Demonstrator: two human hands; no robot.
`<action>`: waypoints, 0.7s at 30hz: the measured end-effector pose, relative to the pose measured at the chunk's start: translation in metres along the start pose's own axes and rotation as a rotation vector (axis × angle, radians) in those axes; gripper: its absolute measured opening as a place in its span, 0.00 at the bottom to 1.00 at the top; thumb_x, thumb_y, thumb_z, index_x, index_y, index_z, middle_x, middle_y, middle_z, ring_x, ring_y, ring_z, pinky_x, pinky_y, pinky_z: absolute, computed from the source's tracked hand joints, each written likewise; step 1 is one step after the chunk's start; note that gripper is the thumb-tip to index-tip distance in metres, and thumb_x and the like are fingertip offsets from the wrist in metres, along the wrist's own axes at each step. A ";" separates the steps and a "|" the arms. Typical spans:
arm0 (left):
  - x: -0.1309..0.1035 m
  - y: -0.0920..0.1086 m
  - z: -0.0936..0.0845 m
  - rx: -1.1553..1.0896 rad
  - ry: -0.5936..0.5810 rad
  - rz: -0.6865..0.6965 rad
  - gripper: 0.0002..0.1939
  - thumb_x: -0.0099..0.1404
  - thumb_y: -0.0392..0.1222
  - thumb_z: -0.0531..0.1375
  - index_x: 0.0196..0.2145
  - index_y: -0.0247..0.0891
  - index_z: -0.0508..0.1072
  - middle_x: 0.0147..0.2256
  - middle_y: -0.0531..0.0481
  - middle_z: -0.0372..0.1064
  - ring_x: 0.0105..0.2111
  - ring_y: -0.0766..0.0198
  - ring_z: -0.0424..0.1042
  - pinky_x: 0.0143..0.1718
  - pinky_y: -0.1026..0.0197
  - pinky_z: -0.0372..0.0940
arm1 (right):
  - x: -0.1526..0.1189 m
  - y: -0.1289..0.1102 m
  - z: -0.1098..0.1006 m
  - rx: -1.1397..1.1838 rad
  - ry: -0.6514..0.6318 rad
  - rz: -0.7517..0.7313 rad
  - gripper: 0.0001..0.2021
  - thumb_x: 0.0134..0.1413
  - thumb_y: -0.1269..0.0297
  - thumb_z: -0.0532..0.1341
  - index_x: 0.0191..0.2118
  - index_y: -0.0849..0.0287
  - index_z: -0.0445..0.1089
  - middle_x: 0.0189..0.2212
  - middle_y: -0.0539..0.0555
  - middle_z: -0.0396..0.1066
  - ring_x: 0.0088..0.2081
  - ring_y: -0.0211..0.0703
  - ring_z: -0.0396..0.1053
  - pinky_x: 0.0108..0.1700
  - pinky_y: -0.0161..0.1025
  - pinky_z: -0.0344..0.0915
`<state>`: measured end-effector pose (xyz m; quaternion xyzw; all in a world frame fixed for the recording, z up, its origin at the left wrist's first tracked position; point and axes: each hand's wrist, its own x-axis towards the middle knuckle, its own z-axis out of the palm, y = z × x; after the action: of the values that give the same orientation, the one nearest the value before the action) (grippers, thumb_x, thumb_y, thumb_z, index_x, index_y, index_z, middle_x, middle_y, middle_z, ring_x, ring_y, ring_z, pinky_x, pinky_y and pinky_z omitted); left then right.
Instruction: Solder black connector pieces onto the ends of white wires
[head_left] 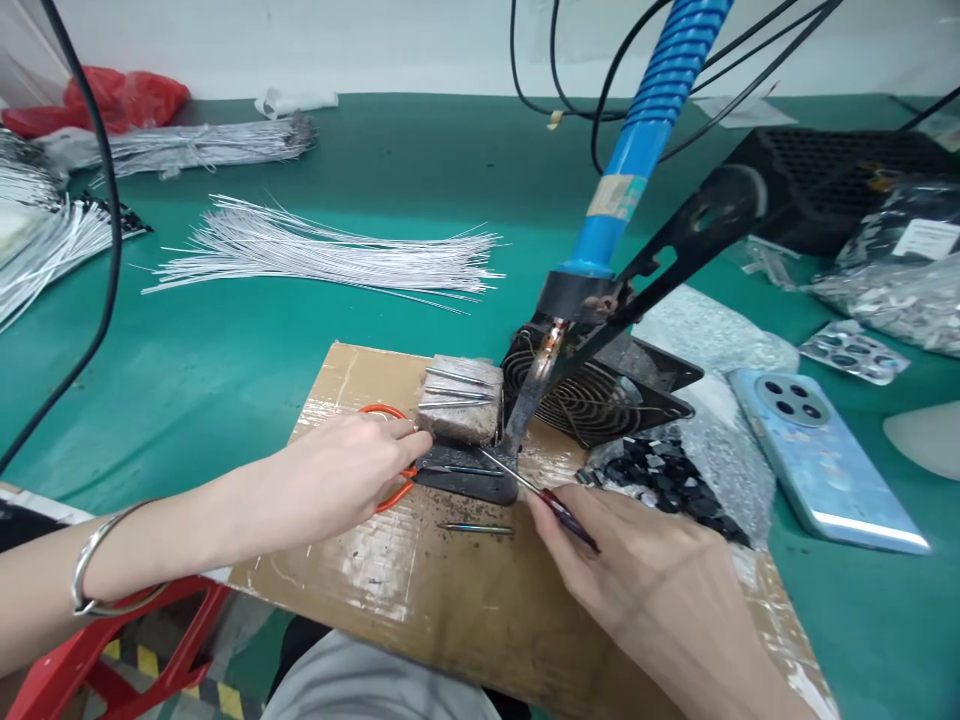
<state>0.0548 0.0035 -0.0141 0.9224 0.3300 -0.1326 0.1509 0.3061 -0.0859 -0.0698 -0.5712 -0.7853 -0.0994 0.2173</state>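
Note:
My left hand [360, 465] has its thumb and fingertips pressed together at the front left of a grey-brown block [461, 425]; whatever they pinch is too small to make out. Thin metal rods lie across the top of that block. In my right hand [637, 570] is a thin tool [570, 520] with a dark red handle, its tip pointing at the block's lower right edge. A dark metal plate [469, 480] with a rod on it lies in front of the block. Orange-handled scissors [405, 490] are partly behind my left hand. Another metal rod [480, 529] rests on the cardboard.
The cardboard [352, 380] lies on a green table [420, 160]. A blue hose [637, 150] on a black bracket rises beside a black fan [600, 390]. White wires [322, 250] lie behind. A bag of black pieces [675, 475] and a phone [832, 460] are at right.

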 end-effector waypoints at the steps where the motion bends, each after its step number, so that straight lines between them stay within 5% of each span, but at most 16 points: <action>1: 0.000 -0.001 0.001 0.000 0.008 0.004 0.04 0.72 0.33 0.55 0.38 0.40 0.67 0.35 0.49 0.71 0.32 0.57 0.72 0.31 0.58 0.61 | -0.002 0.002 -0.001 -0.018 0.000 0.002 0.21 0.71 0.60 0.53 0.23 0.56 0.66 0.16 0.48 0.66 0.17 0.40 0.67 0.25 0.39 0.49; 11: 0.000 0.004 -0.002 -0.013 0.000 -0.036 0.04 0.73 0.34 0.54 0.38 0.39 0.67 0.35 0.47 0.72 0.33 0.58 0.74 0.31 0.59 0.63 | 0.008 -0.036 0.007 -0.030 0.002 -0.039 0.20 0.70 0.66 0.54 0.24 0.56 0.65 0.17 0.49 0.68 0.18 0.40 0.68 0.25 0.39 0.51; 21: 0.004 0.004 -0.001 0.014 0.005 -0.034 0.04 0.70 0.32 0.55 0.38 0.39 0.68 0.36 0.46 0.73 0.33 0.55 0.76 0.29 0.58 0.61 | 0.004 -0.016 -0.008 -0.073 -0.005 -0.028 0.23 0.71 0.62 0.51 0.21 0.55 0.65 0.14 0.49 0.65 0.15 0.40 0.67 0.22 0.39 0.50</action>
<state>0.0604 0.0030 -0.0138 0.9180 0.3452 -0.1350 0.1411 0.2918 -0.0911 -0.0593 -0.5678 -0.7897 -0.1297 0.1930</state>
